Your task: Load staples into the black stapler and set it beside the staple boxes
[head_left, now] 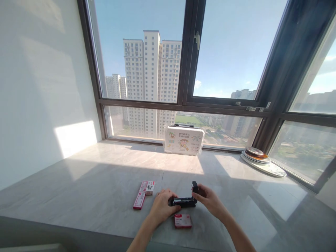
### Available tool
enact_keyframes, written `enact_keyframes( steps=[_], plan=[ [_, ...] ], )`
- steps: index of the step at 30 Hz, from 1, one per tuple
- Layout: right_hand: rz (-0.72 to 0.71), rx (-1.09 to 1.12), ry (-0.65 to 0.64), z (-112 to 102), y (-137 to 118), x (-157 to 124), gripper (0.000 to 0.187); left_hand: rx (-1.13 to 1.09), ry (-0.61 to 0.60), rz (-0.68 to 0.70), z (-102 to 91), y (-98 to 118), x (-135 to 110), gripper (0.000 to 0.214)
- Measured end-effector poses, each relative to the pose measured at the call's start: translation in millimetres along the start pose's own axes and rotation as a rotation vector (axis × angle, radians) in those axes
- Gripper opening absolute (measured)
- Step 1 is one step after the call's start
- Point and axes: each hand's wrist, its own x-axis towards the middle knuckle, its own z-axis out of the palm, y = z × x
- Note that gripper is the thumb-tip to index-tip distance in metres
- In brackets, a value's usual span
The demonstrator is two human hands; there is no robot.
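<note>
We have the stapler (pixel 186 203) on the counter (pixel 105 210), between the hands, long part lying flat and a shorter part standing up at its right end. Left hand (pixel 163 207) holds the left end, thumb on the near side; right hand (pixel 209 199) pinches the upright part. Risks, as we judge: if the left hand's hold loosens while the right pulls, the base could skid or tip; if the upright part swings down, a finger could get nipped; if the base slides nearer, it could knock the red box (pixel 183 222) just in front. The white box (pixel 150 188) and the red packs (pixel 139 201) at left look safer. Hard to make out: the left fingertips and the stapler's left end are covered, the right hand hides part of the upright piece, we can't tell whether staples are loaded, and the box print is too small to read.
</note>
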Motion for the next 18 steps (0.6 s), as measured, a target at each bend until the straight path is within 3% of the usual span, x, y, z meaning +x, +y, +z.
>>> enact_keyframes(
  steps=[3,11,14,18],
  plan=[
    [-0.095,-0.165,-0.067,10.0,-6.6,9.0,0.041,0.009,-0.007,-0.003,0.2,0.1,-0.2,0.032],
    [-0.093,-0.560,-0.117,35.9,-20.0,9.8,0.024,0.006,0.016,0.000,2.2,-3.3,1.8,0.024],
    [-0.067,-0.607,-0.086,33.1,-18.7,8.5,0.030,-0.031,0.064,0.021,-1.8,-0.6,-1.3,0.026],
    [-0.024,-0.634,-0.015,16.7,-5.9,-0.7,0.034,-0.111,0.066,0.116,-1.9,16.3,-16.9,0.052]
  ],
)
